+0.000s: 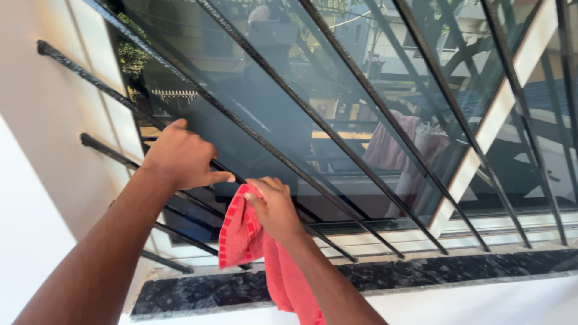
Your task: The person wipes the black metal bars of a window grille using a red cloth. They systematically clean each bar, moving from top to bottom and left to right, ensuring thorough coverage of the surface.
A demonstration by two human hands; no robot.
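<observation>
My left hand (180, 157) is closed around a black iron bar (108, 150) of the window grille, thumb pointing right. Just beside it, my right hand (274, 207) grips a red cloth (241, 238) that hangs down past my wrist toward the sill. The cloth is pressed near a lower grille bar in front of the dark window glass (271, 108). The two hands are almost touching.
Several black bars (373, 102) run diagonally across the tilted view. A white window frame post (494, 120) divides the panes. Below lies a dark speckled stone sill (421, 274). A cream wall (36, 150) is on the left.
</observation>
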